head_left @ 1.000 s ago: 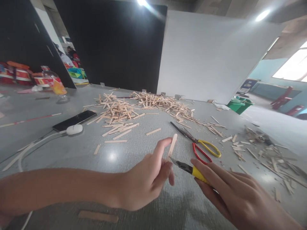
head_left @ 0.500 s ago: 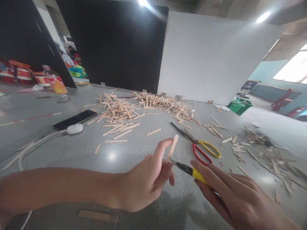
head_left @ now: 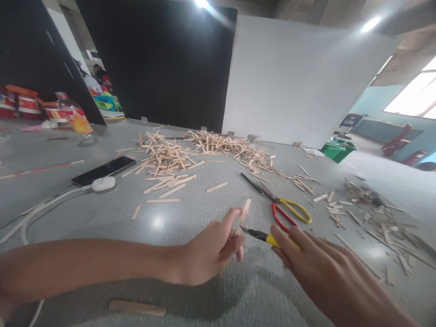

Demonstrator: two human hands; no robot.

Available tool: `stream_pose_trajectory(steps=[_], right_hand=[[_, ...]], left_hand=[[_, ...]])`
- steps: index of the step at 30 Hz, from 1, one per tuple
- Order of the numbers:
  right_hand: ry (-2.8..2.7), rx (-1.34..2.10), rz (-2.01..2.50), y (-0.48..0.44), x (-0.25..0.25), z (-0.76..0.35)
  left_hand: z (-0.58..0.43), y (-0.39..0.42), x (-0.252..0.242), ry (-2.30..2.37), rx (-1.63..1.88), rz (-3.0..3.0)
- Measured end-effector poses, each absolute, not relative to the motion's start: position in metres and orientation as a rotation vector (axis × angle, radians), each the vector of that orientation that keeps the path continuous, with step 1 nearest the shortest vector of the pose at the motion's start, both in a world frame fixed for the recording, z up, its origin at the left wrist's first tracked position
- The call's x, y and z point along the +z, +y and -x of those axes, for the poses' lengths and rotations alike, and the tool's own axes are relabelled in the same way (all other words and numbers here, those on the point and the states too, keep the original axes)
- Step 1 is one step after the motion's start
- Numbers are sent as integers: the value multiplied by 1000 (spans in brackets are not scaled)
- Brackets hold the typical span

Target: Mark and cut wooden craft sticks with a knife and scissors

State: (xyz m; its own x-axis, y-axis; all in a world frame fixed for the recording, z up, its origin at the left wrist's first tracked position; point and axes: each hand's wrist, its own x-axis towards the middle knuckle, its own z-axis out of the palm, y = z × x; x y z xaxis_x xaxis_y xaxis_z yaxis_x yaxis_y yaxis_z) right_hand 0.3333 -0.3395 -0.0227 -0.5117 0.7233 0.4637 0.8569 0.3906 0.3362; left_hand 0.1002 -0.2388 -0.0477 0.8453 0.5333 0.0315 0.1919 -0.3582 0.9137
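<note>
My left hand [head_left: 213, 247] pinches a wooden craft stick [head_left: 245, 210] that points up and slightly right. In my right hand [head_left: 316, 259] is a yellow-handled utility knife [head_left: 259, 234], its blade tip against the stick just above my left fingers. Behind the knife lies a pair of scissors [head_left: 272, 197] with one red and one yellow handle loop. A single craft stick [head_left: 137, 307] rests on the grey table in front of my left forearm.
Heaps of craft sticks [head_left: 166, 154] spread across the back of the grey table [head_left: 190, 209]. Wood scraps and shavings [head_left: 384, 222] lie at the right. At the left are a phone [head_left: 104, 171], a white cabled device [head_left: 103, 183] and a plastic bottle [head_left: 80, 119]. Upright panels [head_left: 286, 81] stand behind.
Both hands have shifted slightly, the right one a little left and up with the knife. The stick sits a bit lower in view. The whole view has moved slightly.
</note>
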Motion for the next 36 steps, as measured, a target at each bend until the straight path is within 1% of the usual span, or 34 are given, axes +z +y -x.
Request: stream_pose_trajectory(steps=[3,6,10,16,21,24,27,29,30,33,36], right_hand=[[-2423,-861,1470,-332,-40,-331],[-2420,-911,1476,-326,-50,-326],[-2406,-978,1536,-327,-47,-322],[-2474,-1035,1545,-328,-45,-323],[-2519,-860,1435,-309,-68,-336],[-2526,-829,1393,-306,-75,-333],[-2454,-922,1508,-315,-67,-317],[-2438,-1104,1628,-320,-61,-310],[-2441,-1130,1609,-319,-60,-310],[-2507,-1009,1448,-307,-66,-322],[-2523,-991,1431,-298,-72,-331]], left_hand=[[-104,-235,-73,553,446,-2036],[-106,-233,-85,542,437,-2018],[-107,-230,-85,550,399,-2006],[-106,-226,-82,429,379,-2027],[-104,-228,-86,502,425,-2027],[-105,-230,-86,554,453,-2032],[-106,-232,-86,556,480,-2016],[-106,-232,-87,550,484,-1995],[-106,-231,-89,549,484,-1990],[-107,-229,-93,556,501,-2011],[-107,-228,-95,569,513,-2027]])
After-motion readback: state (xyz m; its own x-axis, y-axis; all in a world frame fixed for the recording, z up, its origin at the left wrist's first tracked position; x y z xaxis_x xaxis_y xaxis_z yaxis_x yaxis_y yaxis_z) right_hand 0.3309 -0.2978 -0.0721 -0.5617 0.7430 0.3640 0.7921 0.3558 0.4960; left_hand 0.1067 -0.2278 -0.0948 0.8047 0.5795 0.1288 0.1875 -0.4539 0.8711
